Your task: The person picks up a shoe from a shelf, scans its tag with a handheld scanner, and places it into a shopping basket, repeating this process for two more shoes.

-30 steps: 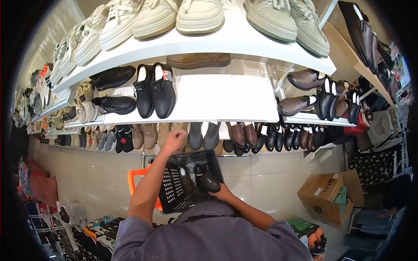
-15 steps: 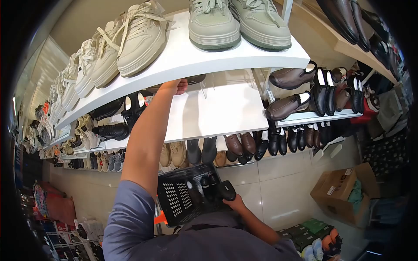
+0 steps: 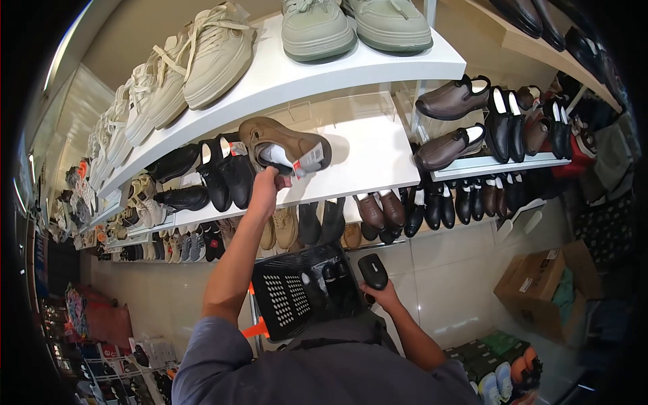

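Note:
My left hand (image 3: 270, 183) is closed on the collar of a brown shoe (image 3: 278, 137), holding it tilted in front of the white middle shelf (image 3: 364, 162). A white paper tag (image 3: 310, 162) with a red part hangs from the shoe. Low on the right, my right hand (image 3: 383, 294) grips a black barcode scanner (image 3: 373, 270) by its handle, most of which is hidden. Left of that hand is a black basket (image 3: 280, 307) with a perforated wall. Dark shoes (image 3: 331, 280) and black plastic lie inside it.
Beige sneakers (image 3: 219, 57) and green-grey sneakers (image 3: 317, 30) stand on the upper shelf (image 3: 290, 77). Black shoes (image 3: 233, 172) are at the left, brown shoes (image 3: 449, 147) at the right. An open cardboard box (image 3: 533, 283) sits on the floor at right.
My left hand has come out from under the upper shelf with the brown shoe. My right hand has shifted right with the scanner, away from the basket.

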Tool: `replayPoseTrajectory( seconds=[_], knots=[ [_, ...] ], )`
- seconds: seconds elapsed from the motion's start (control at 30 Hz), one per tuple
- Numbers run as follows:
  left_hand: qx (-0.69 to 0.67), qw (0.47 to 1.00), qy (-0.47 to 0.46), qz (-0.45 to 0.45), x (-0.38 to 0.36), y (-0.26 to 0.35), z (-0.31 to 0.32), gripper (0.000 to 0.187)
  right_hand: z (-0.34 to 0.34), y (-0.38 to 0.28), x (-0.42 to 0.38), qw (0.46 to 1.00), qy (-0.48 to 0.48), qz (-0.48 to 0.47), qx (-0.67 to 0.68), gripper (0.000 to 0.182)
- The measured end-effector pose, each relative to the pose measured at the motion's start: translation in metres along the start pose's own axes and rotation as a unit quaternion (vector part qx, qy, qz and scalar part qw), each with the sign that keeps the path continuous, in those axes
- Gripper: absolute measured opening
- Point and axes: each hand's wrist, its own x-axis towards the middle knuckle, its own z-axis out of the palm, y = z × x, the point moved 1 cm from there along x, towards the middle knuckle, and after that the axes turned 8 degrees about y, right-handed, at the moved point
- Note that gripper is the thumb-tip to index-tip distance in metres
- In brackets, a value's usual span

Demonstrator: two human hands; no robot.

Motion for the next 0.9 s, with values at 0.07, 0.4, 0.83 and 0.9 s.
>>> replayPoseTrajectory(
  seconds=[0.07, 0.4, 0.83, 0.9],
  knots=[
    [0.010, 0.999, -0.032, -0.015, -0.055, -0.027, -0.028, 0.023, 0.004, -0.019, -0.008, 0.993, -0.031, -0.072, 0.087, 0.022],
    [-0.108, 0.966, -0.046, -0.231, -0.270, -0.129, -0.120, 0.019, 0.069, -0.055, -0.074, 0.971, -0.048, -0.093, 0.214, 0.022],
    [0.005, 0.986, -0.105, -0.133, -0.351, -0.096, -0.256, 0.027, 0.163, -0.029, -0.179, 0.985, -0.066, -0.139, 0.083, 0.039],
    [-0.023, 0.981, -0.110, -0.157, -0.354, -0.080, -0.258, 0.023, 0.157, -0.015, -0.190, 0.982, -0.040, -0.181, -0.035, 0.037]
  ],
)
